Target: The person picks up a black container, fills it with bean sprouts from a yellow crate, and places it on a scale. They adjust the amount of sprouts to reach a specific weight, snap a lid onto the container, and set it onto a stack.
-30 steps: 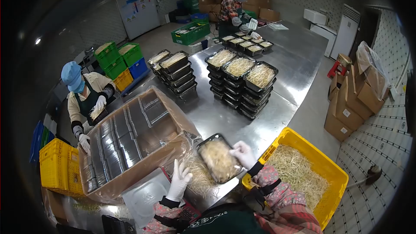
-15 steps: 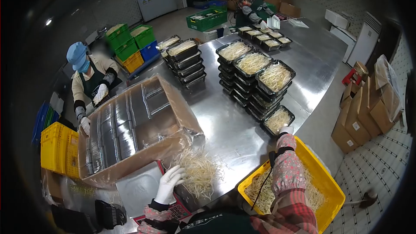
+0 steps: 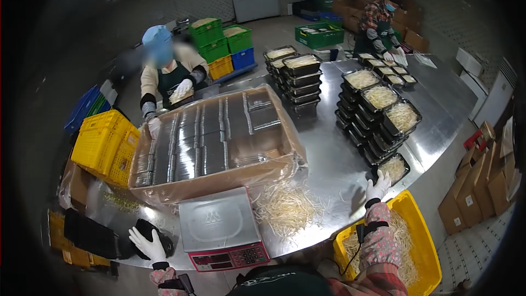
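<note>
My left hand (image 3: 148, 245), in a white glove, has its fingers apart against the near side of a small black plastic tray (image 3: 160, 234). Just beyond it to the left lie more black trays (image 3: 90, 234). My right hand (image 3: 378, 186), gloved too, is spread at the near edge of a black tray filled with bean sprouts (image 3: 393, 170) and holds nothing. That tray stands in front of tall stacks of filled trays (image 3: 382, 97). Between my hands are a scale (image 3: 219, 219) with a red keypad and a loose heap of bean sprouts (image 3: 289, 208).
A large carton (image 3: 219, 178) of nested black trays fills the table's left half. A yellow crate (image 3: 429, 252) of sprouts stands by my right arm. One co-worker (image 3: 170, 77) is behind the carton, another (image 3: 378, 27) at the far end. More filled trays (image 3: 302, 79) are stacked mid-table.
My view has swung left. My left hand has gone from beside the sprout heap, across the scale, to the black tray. My right hand has opened and drawn back slightly from the filled tray.
</note>
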Tool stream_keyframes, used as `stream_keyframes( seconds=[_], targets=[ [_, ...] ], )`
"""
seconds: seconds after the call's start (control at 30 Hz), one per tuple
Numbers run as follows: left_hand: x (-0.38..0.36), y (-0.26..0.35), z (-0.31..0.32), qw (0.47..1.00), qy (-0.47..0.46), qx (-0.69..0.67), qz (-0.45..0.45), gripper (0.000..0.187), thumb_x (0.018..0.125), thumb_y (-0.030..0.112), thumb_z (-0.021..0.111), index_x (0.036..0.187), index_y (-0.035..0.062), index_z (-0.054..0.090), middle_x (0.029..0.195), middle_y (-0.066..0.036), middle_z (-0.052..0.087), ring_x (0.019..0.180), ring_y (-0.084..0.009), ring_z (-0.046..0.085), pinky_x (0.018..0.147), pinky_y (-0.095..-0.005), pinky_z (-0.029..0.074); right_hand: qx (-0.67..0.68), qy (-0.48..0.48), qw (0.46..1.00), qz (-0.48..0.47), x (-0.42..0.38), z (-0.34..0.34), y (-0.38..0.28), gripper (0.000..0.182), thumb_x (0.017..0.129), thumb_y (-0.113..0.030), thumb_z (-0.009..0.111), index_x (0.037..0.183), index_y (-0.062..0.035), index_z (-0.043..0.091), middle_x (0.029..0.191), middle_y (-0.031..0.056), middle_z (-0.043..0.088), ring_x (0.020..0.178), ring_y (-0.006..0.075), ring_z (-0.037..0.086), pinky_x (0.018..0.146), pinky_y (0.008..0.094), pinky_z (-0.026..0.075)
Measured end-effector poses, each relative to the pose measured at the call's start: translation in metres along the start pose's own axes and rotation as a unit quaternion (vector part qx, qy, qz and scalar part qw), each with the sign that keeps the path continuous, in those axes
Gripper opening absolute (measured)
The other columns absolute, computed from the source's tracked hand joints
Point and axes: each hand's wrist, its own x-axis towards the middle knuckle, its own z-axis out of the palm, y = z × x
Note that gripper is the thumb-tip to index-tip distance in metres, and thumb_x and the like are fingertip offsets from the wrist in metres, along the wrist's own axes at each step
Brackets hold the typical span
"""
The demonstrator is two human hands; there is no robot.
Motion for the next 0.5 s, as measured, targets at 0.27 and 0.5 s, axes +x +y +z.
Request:
stream_keyframes(
  seconds=[0.27, 0.5],
  targets=[
    [-0.005, -0.161, 0.05, 0.985, -0.174, 0.001, 0.011, 0.036, 0.092, 0.023, 0.057, 0.121, 0.0014, 0.064, 0.117, -0.021, 0.065, 0.109, -0.0388, 0.061, 0.104, -0.0552, 0.039, 0.246, -0.085, 0.956, -0.133, -0.064, -0.006, -0.119, 0.068, 0.078, -0.002, 0.069, 0.141, -0.0127, 0.047, 0.148, 0.0154, 0.037, 0.139, 0.0322, 0.034, 0.117, 0.043, 0.025],
    [0.014, -0.161, 0.03, 0.994, -0.104, -0.019, 0.023, 0.013, 0.071, 0.009, 0.077, 0.08, 0.0072, 0.067, 0.085, -0.01, 0.066, 0.089, -0.0336, 0.062, 0.095, -0.0495, 0.043, 0.322, -0.178, 0.911, -0.186, -0.14, -0.034, -0.21, 0.065, 0.078, 0.0, 0.069, 0.138, -0.0136, 0.049, 0.144, 0.019, 0.04, 0.135, 0.0349, 0.04, 0.11, 0.041, 0.036]
  ],
)
